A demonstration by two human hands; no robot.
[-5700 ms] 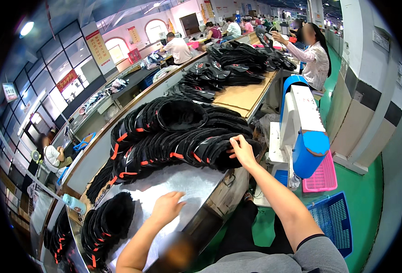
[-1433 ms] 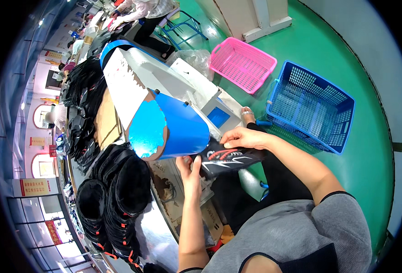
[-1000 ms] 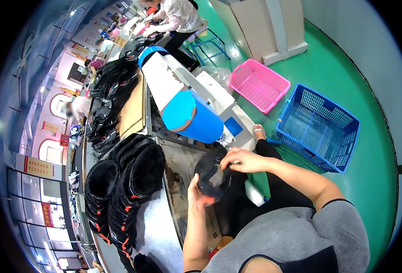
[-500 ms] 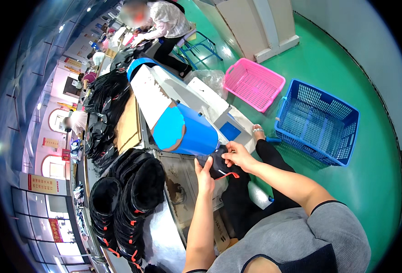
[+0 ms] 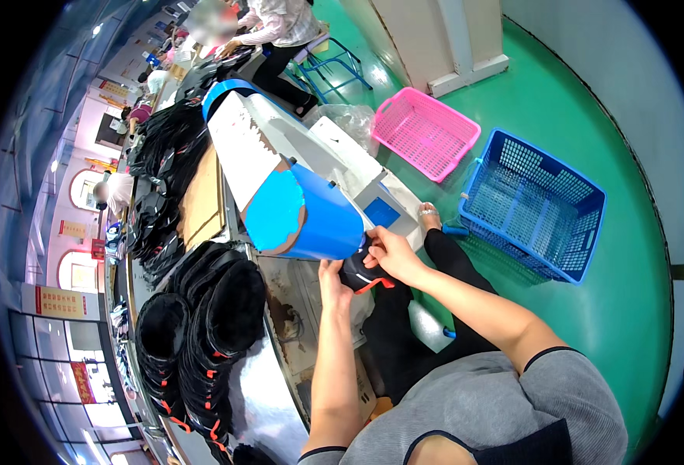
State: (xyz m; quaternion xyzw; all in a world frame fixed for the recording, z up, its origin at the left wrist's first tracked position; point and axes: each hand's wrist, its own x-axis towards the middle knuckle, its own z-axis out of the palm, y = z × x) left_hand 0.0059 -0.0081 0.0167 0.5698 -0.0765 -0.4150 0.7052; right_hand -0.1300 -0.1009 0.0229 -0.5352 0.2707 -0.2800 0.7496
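I've got one black piece [image 5: 356, 274] nearest me: dark, soft-looking, curved, pale mark on its face, red-orange strip sticking out along the lower edge. It's right below the machine's blue end, which hides some of it; can't tell if they touch. Piece sits between the two hands, right of the left one, below-left of the right one. Right hand [image 5: 389, 254]: fingers bent, thumb and fingertips pinching the piece's upper right edge. Left hand [image 5: 334, 285]: half curled, thumb up, touching the piece's left edge; I can't tell if it's gripping, fingers partly hidden.

Machine [image 5: 322, 217]: white arm, blue end, chipped paint. Lower left of it I see two stacks [image 5: 229, 314] of nested black pieces with red-orange tabs, on the metal bench [image 5: 263, 394]. Right of the machine, on the floor: blue basket [image 5: 512, 249], with the pink basket [image 5: 415, 155] up-left of it. Left of the machine, cardboard [image 5: 204, 203], then a flat black pile [image 5: 167, 143]. Beyond the machine, a co-worker [image 5: 284, 27] on a stool [image 5: 334, 71].
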